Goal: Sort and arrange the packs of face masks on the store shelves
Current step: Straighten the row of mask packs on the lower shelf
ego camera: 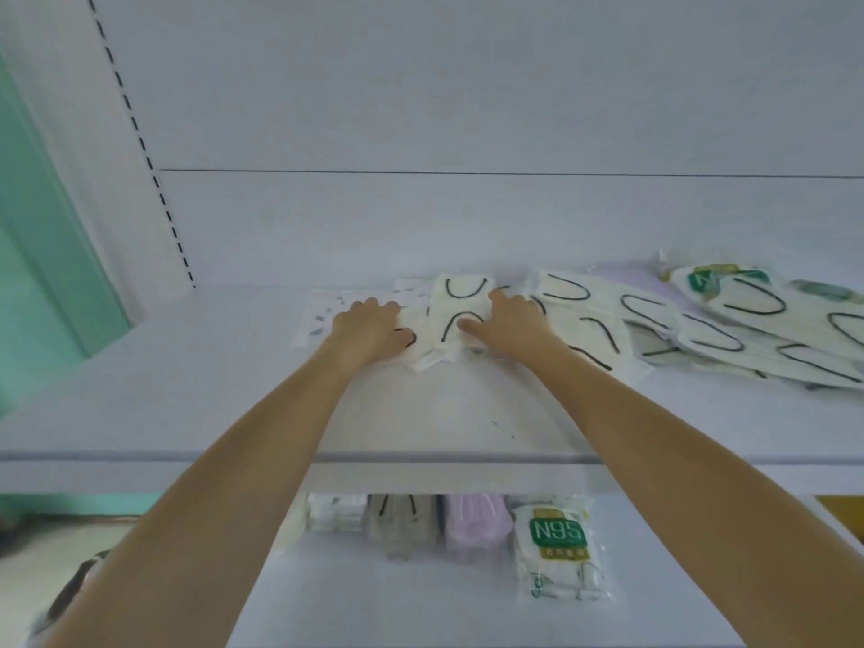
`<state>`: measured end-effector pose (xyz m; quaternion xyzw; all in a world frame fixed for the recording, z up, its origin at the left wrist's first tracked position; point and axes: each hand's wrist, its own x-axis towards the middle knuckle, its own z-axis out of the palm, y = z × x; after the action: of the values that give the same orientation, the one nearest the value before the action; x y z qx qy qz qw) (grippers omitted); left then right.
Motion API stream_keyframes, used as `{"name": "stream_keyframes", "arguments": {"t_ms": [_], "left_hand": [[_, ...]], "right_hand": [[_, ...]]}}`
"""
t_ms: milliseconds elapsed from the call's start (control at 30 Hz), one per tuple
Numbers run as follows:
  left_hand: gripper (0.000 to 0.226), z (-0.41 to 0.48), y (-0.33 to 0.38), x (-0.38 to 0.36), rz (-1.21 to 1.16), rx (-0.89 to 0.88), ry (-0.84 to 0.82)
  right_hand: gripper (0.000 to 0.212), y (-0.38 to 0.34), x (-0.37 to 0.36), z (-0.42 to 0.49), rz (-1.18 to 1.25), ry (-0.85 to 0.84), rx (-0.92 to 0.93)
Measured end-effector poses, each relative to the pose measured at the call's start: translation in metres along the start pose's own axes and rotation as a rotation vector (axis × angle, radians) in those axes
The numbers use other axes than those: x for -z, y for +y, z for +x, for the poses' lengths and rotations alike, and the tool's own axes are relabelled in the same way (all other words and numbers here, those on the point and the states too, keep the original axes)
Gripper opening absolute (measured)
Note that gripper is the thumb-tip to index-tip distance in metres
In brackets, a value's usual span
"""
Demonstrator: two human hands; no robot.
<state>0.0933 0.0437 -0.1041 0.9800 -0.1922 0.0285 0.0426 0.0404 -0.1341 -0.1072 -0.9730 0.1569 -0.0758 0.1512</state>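
Observation:
On the upper white shelf (187, 390) lies a cream mask pack with black ear loops (456, 304), on top of a small stack. My right hand (512, 322) holds its right edge, thumb on top near the lower loop and fingers along the side. My left hand (371, 329) lies flat, palm down, on another cream pack (421, 336) just left of it. A clear flat pack (318, 315) lies under and left of my left hand. To the right sprawls a loose heap of cream packs (701, 329), with a green-labelled N95 pack (701, 278) on top at the back.
The lower shelf (374, 600) carries a row of packs: white (336, 512), grey (402, 521), lilac (474, 521), and a green N95 pack (558, 549). A perforated upright (140, 142) and a green wall (42, 254) stand at the left.

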Motion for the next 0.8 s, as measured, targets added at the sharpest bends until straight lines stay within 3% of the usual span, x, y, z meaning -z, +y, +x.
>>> {"name": "stream_keyframes", "arguments": {"t_ms": [100, 233, 333, 500, 667, 733, 800], "left_hand": [[0.054, 0.014, 0.0, 0.008, -0.139, -0.033, 0.005], [0.052, 0.029, -0.012, 0.031, -0.27, -0.106, -0.062], [0.041, 0.036, -0.024, 0.043, -0.431, -0.048, 0.085], [0.036, 0.033, 0.002, 0.04, -0.929, -0.022, 0.42], [0.019, 0.034, 0.06, 0.028, -1.326, -0.014, 0.347], [0.027, 0.035, 0.078, 0.021, -1.317, -0.029, 0.29], [0.048, 0.036, 0.089, 0.012, -1.125, -0.106, 0.288]], "right_hand": [[0.068, 0.001, -0.001, 0.013, -0.01, -0.017, -0.005], [0.052, 0.009, 0.002, 0.018, 0.187, 0.06, 0.044], [0.044, 0.014, 0.005, 0.017, 0.355, 0.211, 0.08], [0.043, 0.01, 0.032, 0.019, 0.806, 0.367, 0.111], [0.043, 0.023, 0.051, 0.011, 0.812, 0.321, 0.159], [0.044, 0.036, 0.048, 0.009, 0.772, 0.316, 0.134], [0.044, 0.05, 0.045, 0.007, 0.718, 0.31, 0.13]]}}
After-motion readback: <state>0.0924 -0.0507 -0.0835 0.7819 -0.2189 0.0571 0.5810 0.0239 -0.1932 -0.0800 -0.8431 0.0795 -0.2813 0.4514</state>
